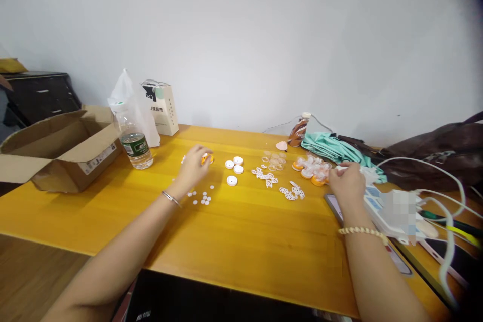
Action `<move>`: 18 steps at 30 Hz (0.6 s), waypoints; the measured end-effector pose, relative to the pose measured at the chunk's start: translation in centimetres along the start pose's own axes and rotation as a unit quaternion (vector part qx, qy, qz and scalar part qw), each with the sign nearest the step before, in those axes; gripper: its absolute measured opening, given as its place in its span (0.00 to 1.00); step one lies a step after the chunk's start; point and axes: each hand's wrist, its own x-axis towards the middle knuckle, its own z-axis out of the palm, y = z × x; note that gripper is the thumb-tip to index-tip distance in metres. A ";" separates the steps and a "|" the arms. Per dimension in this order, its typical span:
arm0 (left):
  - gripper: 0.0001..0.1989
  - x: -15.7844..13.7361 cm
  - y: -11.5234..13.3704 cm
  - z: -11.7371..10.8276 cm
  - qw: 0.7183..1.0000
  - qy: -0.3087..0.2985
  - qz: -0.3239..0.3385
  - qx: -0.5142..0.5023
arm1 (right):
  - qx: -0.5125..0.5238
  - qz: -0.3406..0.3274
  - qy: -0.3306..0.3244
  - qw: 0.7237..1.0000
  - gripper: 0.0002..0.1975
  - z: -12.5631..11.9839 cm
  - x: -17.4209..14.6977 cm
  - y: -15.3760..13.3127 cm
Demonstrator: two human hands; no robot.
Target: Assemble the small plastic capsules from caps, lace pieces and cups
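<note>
My left hand (193,167) reaches over the left-middle of the table, its fingers curled around a small orange round piece (207,159). My right hand (347,185) is closed in a pinch at the right, beside a cluster of clear, white and orange round parts (314,169); what its fingertips hold is hidden. Between the hands stand several white round wheel-like parts (232,180). Clear plastic rings (274,160) are grouped to their right. Flat white perforated pieces (291,192) lie in two loose groups. Small white discs (204,198) are scattered below my left hand.
An open cardboard box (71,156), a water bottle (136,147) and a paper bag (164,109) stand at the left. At the back right are a brown drink bottle (299,132) and green cloth (332,148). A power strip (385,211), cables and phones crowd the right side.
</note>
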 end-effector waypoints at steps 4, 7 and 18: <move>0.11 1.5 -5.9 -2.4 0.961 -0.170 -0.150 0.157 | 0.047 -0.042 -0.022 0.998 0.12 0.2 -1.6 -4.3; 0.13 1.2 -7.6 -2.3 0.951 -0.203 -0.166 0.166 | 0.092 -0.104 -0.064 0.988 0.10 1.2 -2.6 -6.0; 0.05 0.5 -3.0 -1.3 0.965 -0.219 -0.083 0.116 | 0.172 -0.124 -0.105 0.972 0.11 1.3 -3.1 -6.5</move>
